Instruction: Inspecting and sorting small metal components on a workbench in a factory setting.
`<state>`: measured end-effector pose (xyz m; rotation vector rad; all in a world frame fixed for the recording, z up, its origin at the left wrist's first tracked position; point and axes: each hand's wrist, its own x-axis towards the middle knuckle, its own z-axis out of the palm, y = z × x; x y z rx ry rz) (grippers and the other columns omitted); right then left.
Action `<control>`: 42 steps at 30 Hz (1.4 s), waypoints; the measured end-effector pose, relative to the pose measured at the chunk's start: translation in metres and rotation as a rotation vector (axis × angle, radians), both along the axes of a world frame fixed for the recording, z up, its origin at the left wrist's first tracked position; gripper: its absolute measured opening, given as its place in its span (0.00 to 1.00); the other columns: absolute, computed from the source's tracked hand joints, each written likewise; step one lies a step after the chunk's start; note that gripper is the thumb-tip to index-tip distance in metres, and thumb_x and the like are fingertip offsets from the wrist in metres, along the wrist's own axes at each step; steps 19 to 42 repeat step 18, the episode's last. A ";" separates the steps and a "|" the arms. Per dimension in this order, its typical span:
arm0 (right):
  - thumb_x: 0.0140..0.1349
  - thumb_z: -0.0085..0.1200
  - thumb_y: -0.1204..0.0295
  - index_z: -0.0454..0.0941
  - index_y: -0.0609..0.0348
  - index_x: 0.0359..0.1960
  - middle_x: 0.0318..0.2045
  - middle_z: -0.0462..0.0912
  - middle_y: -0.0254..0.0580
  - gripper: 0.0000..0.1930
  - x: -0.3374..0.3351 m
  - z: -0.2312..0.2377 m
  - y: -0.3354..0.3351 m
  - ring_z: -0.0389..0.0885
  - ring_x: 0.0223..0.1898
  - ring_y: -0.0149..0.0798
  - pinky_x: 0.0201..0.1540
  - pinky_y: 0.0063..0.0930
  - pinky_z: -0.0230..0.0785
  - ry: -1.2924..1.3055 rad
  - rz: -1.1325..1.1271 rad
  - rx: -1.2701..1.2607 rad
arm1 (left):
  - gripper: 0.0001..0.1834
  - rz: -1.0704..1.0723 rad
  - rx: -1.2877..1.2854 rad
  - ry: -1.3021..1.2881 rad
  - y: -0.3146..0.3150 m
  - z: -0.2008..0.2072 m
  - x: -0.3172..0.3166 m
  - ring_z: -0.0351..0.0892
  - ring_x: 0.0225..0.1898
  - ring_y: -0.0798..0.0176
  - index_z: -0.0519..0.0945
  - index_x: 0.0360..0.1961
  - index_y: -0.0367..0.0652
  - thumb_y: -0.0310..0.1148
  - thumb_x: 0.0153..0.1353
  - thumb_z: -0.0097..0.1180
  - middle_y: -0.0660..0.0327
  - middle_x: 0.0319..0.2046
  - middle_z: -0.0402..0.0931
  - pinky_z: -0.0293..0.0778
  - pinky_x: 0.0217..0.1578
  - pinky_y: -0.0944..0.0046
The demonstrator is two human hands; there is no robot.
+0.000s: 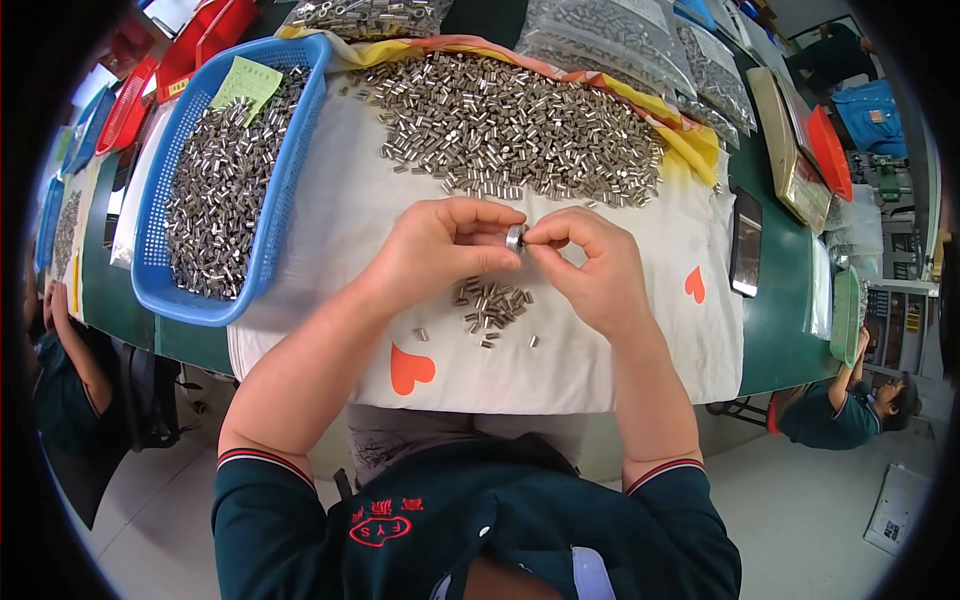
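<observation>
Over the white cloth [330, 230], my left hand [428, 250] grips a small, round, shiny metal ring-like piece [514, 238] between thumb and fingers. My right hand [598, 265] is pinched closed against the right side of that piece; whatever its fingertips hold is mostly hidden. Beneath the hands lies a small pile of short metal sleeves [492, 305], with a few strays near it. Farther off, a large heap of the same sleeves [510, 125] spreads across the cloth.
A blue plastic basket [150, 250] of sleeves stands at the left, with a yellow-green paper slip [247, 84] in it. Bags of metal parts [605, 40] sit behind the heap. At the right lies a dark phone [745, 243]. Other people [835, 415] work on both sides.
</observation>
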<state>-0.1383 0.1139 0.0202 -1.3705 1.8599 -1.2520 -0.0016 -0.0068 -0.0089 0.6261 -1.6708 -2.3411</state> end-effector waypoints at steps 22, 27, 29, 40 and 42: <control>0.49 0.56 0.74 0.77 0.58 0.30 0.27 0.79 0.37 0.06 -0.015 0.002 0.009 0.77 0.26 0.34 0.31 0.23 0.69 -0.098 0.127 0.237 | 0.20 -0.116 -0.010 -0.048 0.003 0.003 0.003 0.76 0.35 0.72 0.75 0.44 0.35 0.22 0.46 0.62 0.60 0.33 0.77 0.73 0.37 0.74; 0.49 0.56 0.74 0.77 0.58 0.30 0.27 0.79 0.37 0.06 -0.015 0.002 0.009 0.77 0.26 0.34 0.31 0.23 0.69 -0.098 0.127 0.237 | 0.20 -0.116 -0.010 -0.048 0.003 0.003 0.003 0.76 0.35 0.72 0.75 0.44 0.35 0.22 0.46 0.62 0.60 0.33 0.77 0.73 0.37 0.74; 0.49 0.56 0.74 0.77 0.58 0.30 0.27 0.79 0.37 0.06 -0.015 0.002 0.009 0.77 0.26 0.34 0.31 0.23 0.69 -0.098 0.127 0.237 | 0.20 -0.116 -0.010 -0.048 0.003 0.003 0.003 0.76 0.35 0.72 0.75 0.44 0.35 0.22 0.46 0.62 0.60 0.33 0.77 0.73 0.37 0.74; 0.49 0.56 0.74 0.77 0.58 0.30 0.27 0.79 0.37 0.06 -0.015 0.002 0.009 0.77 0.26 0.34 0.31 0.23 0.69 -0.098 0.127 0.237 | 0.20 -0.116 -0.010 -0.048 0.003 0.003 0.003 0.76 0.35 0.72 0.75 0.44 0.35 0.22 0.46 0.62 0.60 0.33 0.77 0.73 0.37 0.74; 0.49 0.56 0.74 0.77 0.58 0.30 0.27 0.79 0.37 0.06 -0.015 0.002 0.009 0.77 0.26 0.34 0.31 0.23 0.69 -0.098 0.127 0.237 | 0.20 -0.116 -0.010 -0.048 0.003 0.003 0.003 0.76 0.35 0.72 0.75 0.44 0.35 0.22 0.46 0.62 0.60 0.33 0.77 0.73 0.37 0.74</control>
